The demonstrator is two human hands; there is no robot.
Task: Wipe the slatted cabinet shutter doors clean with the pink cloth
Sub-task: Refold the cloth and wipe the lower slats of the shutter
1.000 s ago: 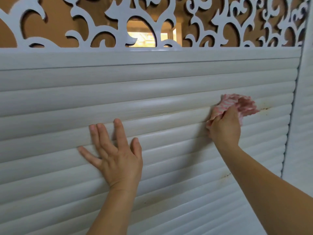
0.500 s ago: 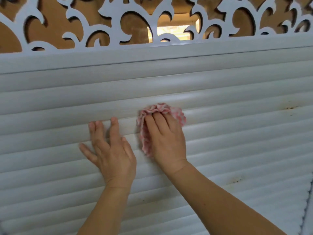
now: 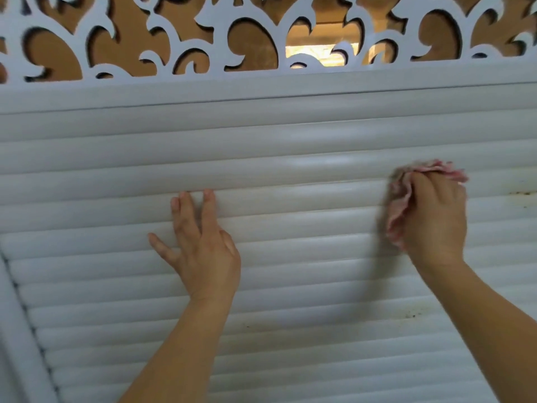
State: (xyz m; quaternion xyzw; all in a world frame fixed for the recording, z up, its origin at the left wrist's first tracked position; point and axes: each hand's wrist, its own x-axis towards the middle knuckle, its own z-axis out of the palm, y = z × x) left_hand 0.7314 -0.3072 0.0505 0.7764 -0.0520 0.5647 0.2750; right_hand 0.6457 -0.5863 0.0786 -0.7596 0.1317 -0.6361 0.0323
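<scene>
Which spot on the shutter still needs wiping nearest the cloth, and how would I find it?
Start at the white scrollwork panel topping the slatted shutter door. Drop to the right hand pressing the pink cloth. Just right of it, near the frame edge, a brown stain runs along a slat groove, darker than the surrounding clean white slats.

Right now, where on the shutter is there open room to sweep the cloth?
Open slats run between the left hand and the right hand pressing the pink cloth, and below both forearms. Tight spot: brown stains just right of the cloth.
</scene>
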